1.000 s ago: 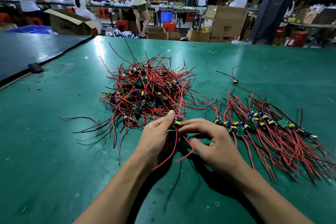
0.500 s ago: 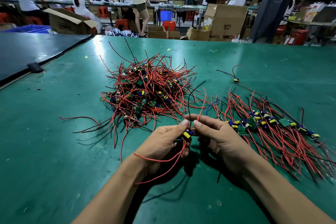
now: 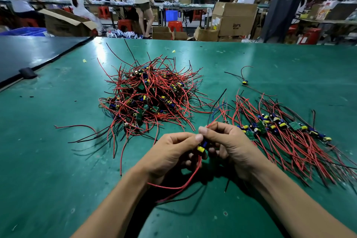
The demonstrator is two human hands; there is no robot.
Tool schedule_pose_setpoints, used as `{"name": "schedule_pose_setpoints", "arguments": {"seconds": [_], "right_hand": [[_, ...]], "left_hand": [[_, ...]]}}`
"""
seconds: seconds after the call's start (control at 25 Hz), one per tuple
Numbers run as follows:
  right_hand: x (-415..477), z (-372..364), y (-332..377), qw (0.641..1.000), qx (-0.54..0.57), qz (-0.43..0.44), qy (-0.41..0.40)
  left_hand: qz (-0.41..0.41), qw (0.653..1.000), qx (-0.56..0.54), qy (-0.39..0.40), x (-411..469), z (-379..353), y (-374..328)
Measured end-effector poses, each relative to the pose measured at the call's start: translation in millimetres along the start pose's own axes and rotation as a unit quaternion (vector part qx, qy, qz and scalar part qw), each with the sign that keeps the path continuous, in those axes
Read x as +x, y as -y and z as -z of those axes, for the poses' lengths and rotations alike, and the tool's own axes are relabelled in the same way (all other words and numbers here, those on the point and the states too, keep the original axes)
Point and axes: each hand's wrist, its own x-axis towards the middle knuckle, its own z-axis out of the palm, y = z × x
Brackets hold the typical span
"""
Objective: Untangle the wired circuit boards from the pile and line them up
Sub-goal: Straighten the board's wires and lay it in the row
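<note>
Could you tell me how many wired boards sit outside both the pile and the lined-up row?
2: the held board, pinched between left hand and right hand; the lone board lying beyond the row.

Table: green mat-covered table [image 3: 58, 160], smooth with a faint sheen, glare at the far end, pale scuffs and specks.
Left sheet: dark flat sheet [image 3: 29, 54], smooth, semi-gloss.
Pile: tangled heap of red and black wired circuit boards [image 3: 148, 98], wire sleeves smooth glossy plastic, green boards duller.
Near board: small wired circuit board [image 3: 201, 148], yellow and blue parts shiny.
Boxes: brown cardboard boxes [image 3: 234, 19], matt.
Stools: red plastic stools [image 3: 174, 25], smooth.
</note>
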Motion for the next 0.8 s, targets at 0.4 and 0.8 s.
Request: {"name": "schedule_pose_setpoints", "arguments": {"seconds": [0.4, 0.8], "right_hand": [[-5, -4, -3, 0.998, -0.044, -0.024, 0.038], [-8, -9, 0, 0.999, -0.044, -0.005, -0.005]], "left_hand": [[-0.019, 0.997, 0.016, -0.075, 5, -6, 6], [0.020, 0.999, 0.015, -0.036, 3, -4, -1]]}}
